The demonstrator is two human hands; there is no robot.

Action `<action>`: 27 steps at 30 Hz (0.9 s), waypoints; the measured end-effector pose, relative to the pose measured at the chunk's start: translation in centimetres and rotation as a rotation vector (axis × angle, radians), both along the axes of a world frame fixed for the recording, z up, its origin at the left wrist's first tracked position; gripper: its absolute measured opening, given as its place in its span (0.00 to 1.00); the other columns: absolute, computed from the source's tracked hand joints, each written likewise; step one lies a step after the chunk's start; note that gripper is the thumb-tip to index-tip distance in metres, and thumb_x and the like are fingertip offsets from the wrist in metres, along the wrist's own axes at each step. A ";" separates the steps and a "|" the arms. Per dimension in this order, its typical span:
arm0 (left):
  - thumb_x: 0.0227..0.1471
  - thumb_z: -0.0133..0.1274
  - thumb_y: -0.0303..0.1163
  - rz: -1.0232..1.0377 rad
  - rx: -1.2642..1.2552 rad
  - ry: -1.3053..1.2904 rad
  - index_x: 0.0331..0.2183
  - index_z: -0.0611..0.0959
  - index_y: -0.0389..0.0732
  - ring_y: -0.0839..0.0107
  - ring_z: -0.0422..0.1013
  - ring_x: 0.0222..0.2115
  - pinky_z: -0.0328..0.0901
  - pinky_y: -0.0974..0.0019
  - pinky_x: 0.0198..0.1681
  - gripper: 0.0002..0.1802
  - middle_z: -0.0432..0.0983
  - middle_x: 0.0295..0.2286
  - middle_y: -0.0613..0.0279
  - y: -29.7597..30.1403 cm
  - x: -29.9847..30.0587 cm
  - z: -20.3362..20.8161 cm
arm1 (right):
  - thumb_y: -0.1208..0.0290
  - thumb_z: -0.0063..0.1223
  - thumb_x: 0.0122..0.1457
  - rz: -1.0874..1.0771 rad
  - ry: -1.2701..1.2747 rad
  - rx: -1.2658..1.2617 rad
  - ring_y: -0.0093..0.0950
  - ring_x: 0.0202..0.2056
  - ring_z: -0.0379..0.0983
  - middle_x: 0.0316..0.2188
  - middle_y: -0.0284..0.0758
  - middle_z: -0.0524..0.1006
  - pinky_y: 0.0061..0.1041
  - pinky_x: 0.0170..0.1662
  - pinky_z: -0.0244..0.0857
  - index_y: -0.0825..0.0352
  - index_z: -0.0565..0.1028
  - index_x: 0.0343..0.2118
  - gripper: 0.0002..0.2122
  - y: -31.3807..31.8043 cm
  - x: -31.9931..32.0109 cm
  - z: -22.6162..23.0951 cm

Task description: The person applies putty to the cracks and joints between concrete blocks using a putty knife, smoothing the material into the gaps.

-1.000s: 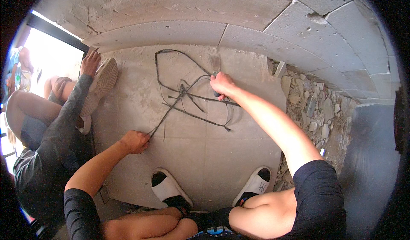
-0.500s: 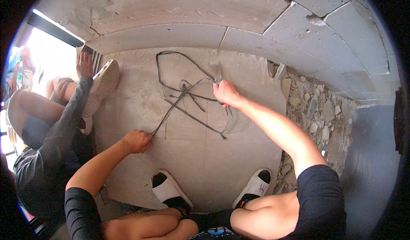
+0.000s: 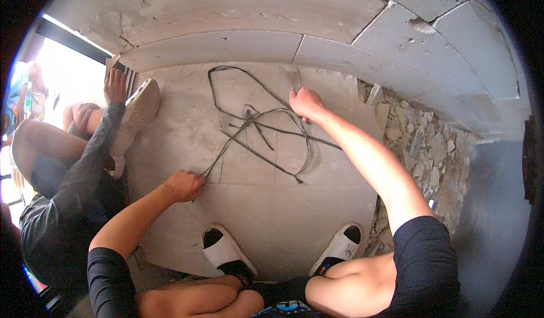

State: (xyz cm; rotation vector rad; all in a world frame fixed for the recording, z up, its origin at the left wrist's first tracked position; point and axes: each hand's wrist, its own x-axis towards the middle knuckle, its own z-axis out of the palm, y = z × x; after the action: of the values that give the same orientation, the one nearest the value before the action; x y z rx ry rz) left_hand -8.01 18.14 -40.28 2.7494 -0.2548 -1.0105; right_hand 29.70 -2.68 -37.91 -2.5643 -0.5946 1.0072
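Note:
A dark, flat cord point(image 3: 247, 116) lies tangled on the floor in open loops, with a knot near its middle. My left hand point(image 3: 186, 186) is closed on one end of it, and a short tail sticks out below the fingers. Beyond the loops to the right, my right hand point(image 3: 306, 104) is closed around a tool with a flat, tan-grey end point(image 3: 293, 79), perhaps a scraper; its grip is hidden. The cord passes close beside this hand, and one strand runs under my right forearm.
A pale block wall point(image 3: 226, 45) closes off the far side. Rubble point(image 3: 422, 142) lies along the floor board's point(image 3: 272, 216) right edge. At left another person point(image 3: 73, 165) sits close, one shoe point(image 3: 141, 111) near the board. My white slippers point(image 3: 226, 250) are in front.
My right hand has moved slightly right and away from me, and the cord loops beside it now lie apart from the fingers. My left hand has barely moved.

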 end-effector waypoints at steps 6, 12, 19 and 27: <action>0.49 0.52 0.39 0.017 0.015 0.046 0.33 0.77 0.39 0.52 0.76 0.31 0.70 0.51 0.35 0.13 0.78 0.31 0.53 -0.1 -0.2 0.2 | 0.59 0.37 0.64 0.033 0.030 0.009 0.36 0.15 0.75 0.16 0.44 0.77 0.36 0.29 0.73 0.76 0.77 0.24 0.24 -1.9 -4.4 -0.5; 0.49 0.52 0.39 -0.001 -0.029 0.030 0.33 0.78 0.39 0.53 0.76 0.33 0.70 0.52 0.36 0.13 0.78 0.31 0.53 0.2 -0.5 -1.2 | 0.58 0.39 0.63 0.002 0.040 -0.025 0.36 0.16 0.76 0.24 0.48 0.79 0.35 0.28 0.74 0.78 0.76 0.32 0.22 -0.1 -1.2 -0.1; 0.50 0.52 0.38 0.010 0.012 0.041 0.33 0.78 0.39 0.53 0.76 0.33 0.70 0.52 0.36 0.13 0.78 0.31 0.53 -0.2 0.0 -0.2 | 0.60 0.38 0.63 0.040 0.021 -0.040 0.37 0.16 0.76 0.22 0.45 0.79 0.35 0.30 0.74 0.77 0.76 0.32 0.22 -0.9 -1.7 -0.9; 0.51 0.51 0.39 0.016 0.042 0.085 0.34 0.78 0.39 0.54 0.76 0.34 0.70 0.52 0.37 0.13 0.78 0.32 0.53 -0.3 0.1 0.5 | 0.59 0.36 0.64 0.133 0.019 -0.036 0.39 0.16 0.76 0.20 0.47 0.78 0.38 0.32 0.74 0.78 0.76 0.28 0.23 -1.5 -5.0 -0.8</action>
State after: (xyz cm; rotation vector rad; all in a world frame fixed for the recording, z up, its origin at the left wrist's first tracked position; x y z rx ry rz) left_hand -7.88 17.87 -39.77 2.7326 -0.2002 -1.1386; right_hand 24.72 -4.22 -38.69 -2.5716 -0.7578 1.0933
